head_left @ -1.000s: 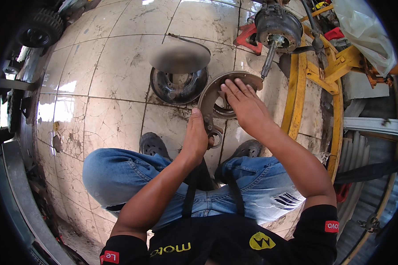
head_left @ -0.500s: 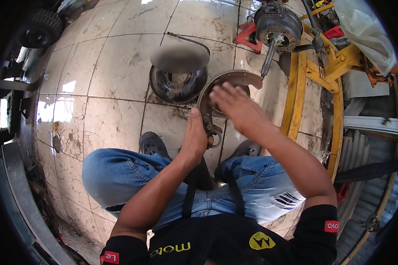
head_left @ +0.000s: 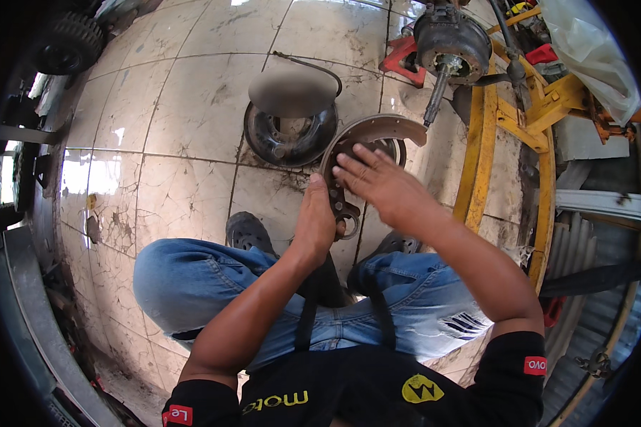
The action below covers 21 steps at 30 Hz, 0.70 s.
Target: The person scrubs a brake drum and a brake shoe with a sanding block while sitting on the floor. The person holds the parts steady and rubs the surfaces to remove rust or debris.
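Note:
A curved brake shoe (head_left: 379, 125) with a ring-shaped end is held up over the floor between my knees. My left hand (head_left: 313, 219) grips its lower left side near the ring, thumb along the outer edge. My right hand (head_left: 384, 181), fingers stretched and slightly apart, lies over the inner side of the curve; whether it touches the metal I cannot tell. Behind the shoe, a round metal rim (head_left: 400, 151) shows in part. A round black metal plate (head_left: 280, 156) with a hole in its middle lies just beyond, partly covered by a blurred oval patch.
A dark cable (head_left: 327, 73) lies behind the plate. At the far right a hub with a splined shaft (head_left: 438, 92) stands beside a red stand (head_left: 404, 58). A yellow metal frame (head_left: 481, 156) runs along the right. At the far left is a tyre (head_left: 68, 44).
My right hand has shifted slightly toward me and to the right across the brake shoe. My left hand keeps its grip, and the view has moved a little.

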Available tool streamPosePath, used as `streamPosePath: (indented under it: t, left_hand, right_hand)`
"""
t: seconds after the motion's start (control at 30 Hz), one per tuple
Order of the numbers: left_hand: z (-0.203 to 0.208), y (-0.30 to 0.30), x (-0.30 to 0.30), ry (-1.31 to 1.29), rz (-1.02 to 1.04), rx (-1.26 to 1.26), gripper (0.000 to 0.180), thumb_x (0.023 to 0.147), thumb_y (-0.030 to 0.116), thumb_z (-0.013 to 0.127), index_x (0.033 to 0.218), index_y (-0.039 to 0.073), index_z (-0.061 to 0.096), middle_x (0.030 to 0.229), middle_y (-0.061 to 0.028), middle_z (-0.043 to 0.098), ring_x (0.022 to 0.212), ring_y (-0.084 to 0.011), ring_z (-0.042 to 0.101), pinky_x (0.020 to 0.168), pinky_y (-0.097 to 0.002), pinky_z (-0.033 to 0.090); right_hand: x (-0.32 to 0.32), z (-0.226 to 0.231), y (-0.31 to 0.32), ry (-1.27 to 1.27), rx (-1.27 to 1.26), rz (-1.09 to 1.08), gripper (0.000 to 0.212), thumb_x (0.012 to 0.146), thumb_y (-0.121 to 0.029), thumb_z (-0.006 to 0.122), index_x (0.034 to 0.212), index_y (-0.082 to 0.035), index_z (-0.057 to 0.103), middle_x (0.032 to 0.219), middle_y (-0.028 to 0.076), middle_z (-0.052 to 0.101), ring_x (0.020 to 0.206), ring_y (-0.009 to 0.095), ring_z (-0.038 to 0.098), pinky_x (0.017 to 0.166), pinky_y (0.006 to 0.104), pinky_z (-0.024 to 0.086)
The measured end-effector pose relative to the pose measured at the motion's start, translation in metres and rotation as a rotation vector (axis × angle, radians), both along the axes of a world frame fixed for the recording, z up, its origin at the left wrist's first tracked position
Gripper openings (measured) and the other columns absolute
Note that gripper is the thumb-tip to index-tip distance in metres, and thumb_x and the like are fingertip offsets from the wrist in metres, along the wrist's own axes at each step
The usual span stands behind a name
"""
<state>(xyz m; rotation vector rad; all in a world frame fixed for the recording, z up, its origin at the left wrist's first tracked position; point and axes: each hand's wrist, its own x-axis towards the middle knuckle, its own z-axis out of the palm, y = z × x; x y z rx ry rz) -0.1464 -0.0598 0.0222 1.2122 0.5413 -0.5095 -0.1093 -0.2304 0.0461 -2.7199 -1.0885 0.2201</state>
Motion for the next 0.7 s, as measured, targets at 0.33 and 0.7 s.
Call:
streamPosePath:
  t: [0.33, 0.7]
  left_hand:
    - [0.009, 0.008, 0.006, 0.011, -0.047, 0.013, 0.065, 0.102, 0.061, 0.019, 0.109, 0.009, 0.057, 0.077, -0.0068, 0.064, 0.05, -0.0073, 0.043, 0.044, -0.0222, 0.032]
    - [0.018, 0.016, 0.017, 0.098, -0.075, -0.08, 0.061, 0.103, 0.059, 0.021, 0.11, 0.01, 0.057, 0.076, -0.0051, 0.064, 0.047, -0.0062, 0.04, 0.041, -0.0209, 0.029]
  right_hand:
    - [0.013, 0.006, -0.006, -0.047, -0.056, -0.056, 0.06, 0.088, -0.005, 0.05, 0.146, -0.016, 0.043, 0.153, 0.005, 0.04, 0.144, 0.028, 0.033, 0.118, 0.0457, 0.027]
    - [0.002, 0.006, 0.001, -0.017, -0.008, 0.012, 0.066, 0.084, 0.0, 0.052, 0.147, -0.019, 0.041, 0.154, 0.004, 0.038, 0.143, 0.028, 0.033, 0.118, 0.0454, 0.027]
